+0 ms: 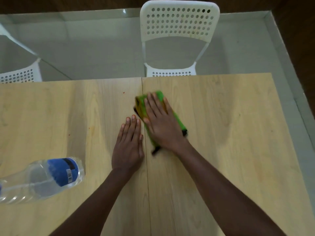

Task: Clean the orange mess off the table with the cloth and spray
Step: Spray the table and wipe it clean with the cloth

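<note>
A pale wood-grain table [221, 116], made of two boards meeting at a seam down the middle, stands on a grey tiled floor with a white perforated plastic chair [179, 19] pushed up to its far edge. The right hand [162, 123] lies flat, fingers straight, pressing a folded green cloth [141, 108] onto the board just right of the seam, nearer the far edge than the near one; the cloth shows orange-yellow staining on its left part. The left hand [129, 145] rests flat on the table just left of the seam, fingers straight, holding nothing. A clear plastic bottle with a blue label [46, 178] lies on its side near the near left corner; its top is out of view.

The wiping step seems to be in hand. Small orange specks [124, 92] towards the far edge and a faint orange smear [92, 128] left of the seam remain, so the next move likely calls for sliding the cloth leftwards across the seam onto them.
</note>
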